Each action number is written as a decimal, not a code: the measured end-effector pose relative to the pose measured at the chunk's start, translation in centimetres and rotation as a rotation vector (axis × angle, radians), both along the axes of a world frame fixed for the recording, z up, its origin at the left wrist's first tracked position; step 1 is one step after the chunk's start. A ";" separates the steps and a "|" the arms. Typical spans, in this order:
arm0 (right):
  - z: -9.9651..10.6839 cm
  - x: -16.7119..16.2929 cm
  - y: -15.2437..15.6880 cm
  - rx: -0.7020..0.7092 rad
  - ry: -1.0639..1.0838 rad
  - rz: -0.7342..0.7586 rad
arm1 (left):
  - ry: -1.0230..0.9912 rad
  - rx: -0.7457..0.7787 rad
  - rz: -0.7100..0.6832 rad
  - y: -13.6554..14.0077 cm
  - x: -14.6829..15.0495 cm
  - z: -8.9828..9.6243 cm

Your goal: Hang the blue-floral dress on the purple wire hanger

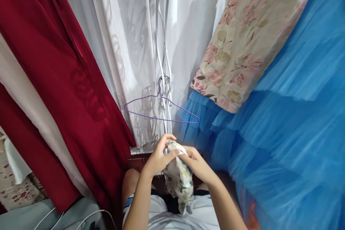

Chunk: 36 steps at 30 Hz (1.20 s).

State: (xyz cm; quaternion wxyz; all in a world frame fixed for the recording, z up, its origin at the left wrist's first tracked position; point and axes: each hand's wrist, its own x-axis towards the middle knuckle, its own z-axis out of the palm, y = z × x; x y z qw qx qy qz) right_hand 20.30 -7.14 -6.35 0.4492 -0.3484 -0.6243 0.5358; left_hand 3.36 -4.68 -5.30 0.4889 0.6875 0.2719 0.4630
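Left hand and right hand both pinched the bunched, patterned white fabric, a purple clothes hanger hanging beyond!

From 1 head-worn camera we look forward and down over our nearby left hand and right hand toward white drapery.

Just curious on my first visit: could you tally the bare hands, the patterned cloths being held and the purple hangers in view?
Bare hands: 2 (left hand, right hand)
Patterned cloth in the hands: 1
Purple hanger: 1
Total: 4
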 end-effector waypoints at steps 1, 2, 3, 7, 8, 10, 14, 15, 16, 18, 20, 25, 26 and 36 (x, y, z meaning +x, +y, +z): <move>0.4 0.6 -0.4 -0.012 0.014 -0.015 | 0.031 0.023 -0.027 -0.1 0.1 0.0; 0.6 1.3 -0.8 -0.024 0.021 -0.030 | 0.057 0.044 -0.051 -0.1 0.3 -0.2; 0.9 2.1 -1.0 -0.031 0.023 -0.047 | 0.078 0.052 -0.077 -0.1 0.6 -0.5; 2.0 6.3 -0.3 -0.047 -0.047 -0.099 | 0.116 -0.091 -0.235 -0.4 1.3 -2.8; 2.5 7.4 0.3 -0.047 -0.083 -0.108 | 0.116 -0.130 -0.260 -0.6 1.4 -3.6; 3.8 9.1 1.5 -0.030 -0.162 -0.116 | 0.083 -0.183 -0.298 -1.2 1.5 -4.9; 6.9 11.0 3.6 0.032 -0.238 -0.107 | -0.091 -0.296 -0.379 -2.4 1.7 -5.4; 7.6 11.4 4.1 0.046 -0.240 -0.116 | -0.085 -0.276 -0.351 -2.4 1.6 -5.1; 8.2 11.9 4.6 0.060 -0.234 -0.136 | -0.041 -0.231 -0.291 -2.3 1.3 -4.8; 9.1 13.1 6.1 0.108 -0.185 -0.224 | 0.107 -0.109 -0.124 -1.8 0.4 -4.0; 9.6 14.1 8.2 0.172 -0.097 -0.353 | 0.231 -0.037 0.011 -0.9 -0.9 -3.5; 9.7 12.1 14.5 0.175 -0.043 -0.421 | 0.151 -0.022 0.088 0.4 -3.6 -2.1; 9.6 10.9 15.4 0.161 -0.042 -0.382 | 0.109 -0.024 0.094 0.5 -4.1 -1.5; 9.9 6.3 15.6 -0.053 0.012 -0.015 | 0.684 0.431 0.534 6.5 -12.7 -1.7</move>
